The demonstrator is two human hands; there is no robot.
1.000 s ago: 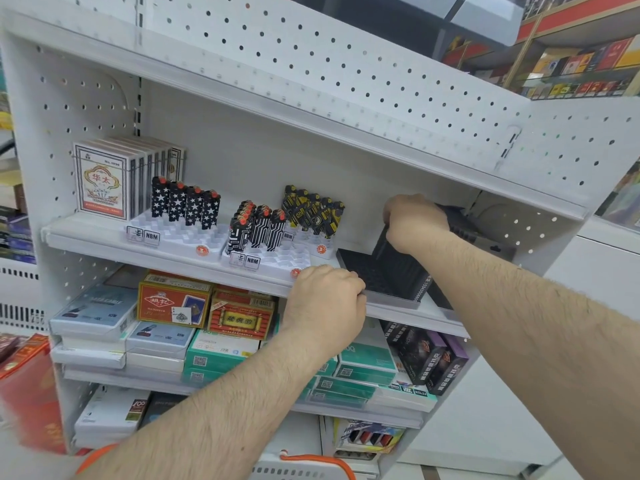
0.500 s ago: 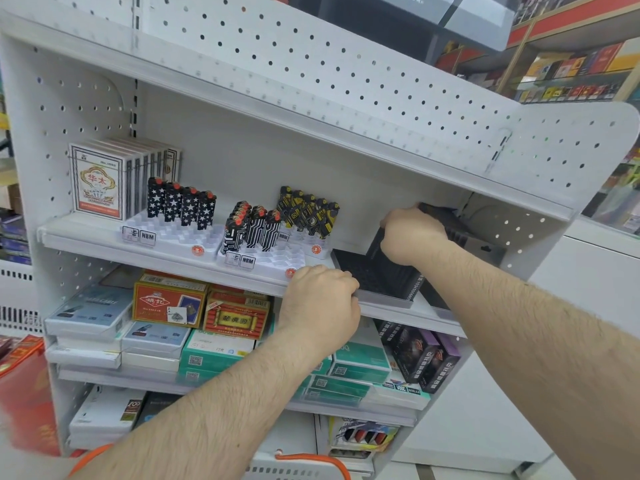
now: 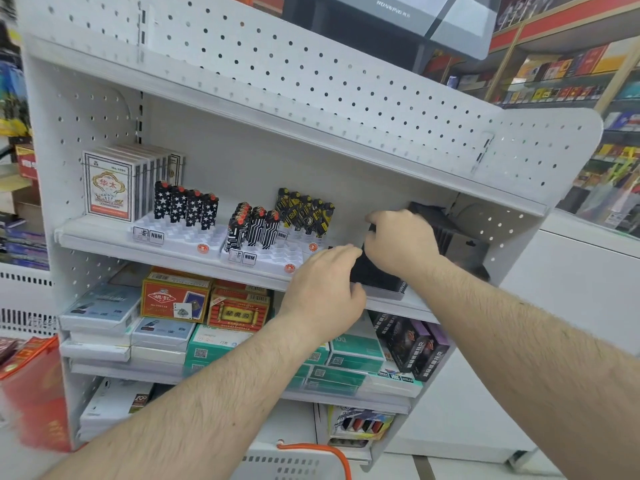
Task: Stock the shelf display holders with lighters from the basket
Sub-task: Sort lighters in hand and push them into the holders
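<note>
On the upper shelf (image 3: 104,239) stand white display holders: one (image 3: 180,233) carries star-patterned lighters (image 3: 185,209), another (image 3: 273,258) carries black-and-white lined lighters (image 3: 252,228), and yellow-black lighters (image 3: 304,211) stand behind. To their right lies a black display holder (image 3: 377,277). My right hand (image 3: 401,240) grips its raised upper part from above. My left hand (image 3: 325,289) has its fingers curled round its front left edge. The white basket (image 3: 287,462) with an orange handle shows at the bottom edge; its contents are hidden.
A pack of card boxes (image 3: 110,183) stands at the shelf's left end. Lower shelves hold card boxes (image 3: 173,299), teal cartons (image 3: 353,351) and dark packs (image 3: 412,348). A perforated panel overhangs the upper shelf. A red box (image 3: 34,393) sits at the left.
My left hand has moved up and right from the shelf's front edge onto the black holder. My right hand has shifted slightly left and down on the holder's upper part.
</note>
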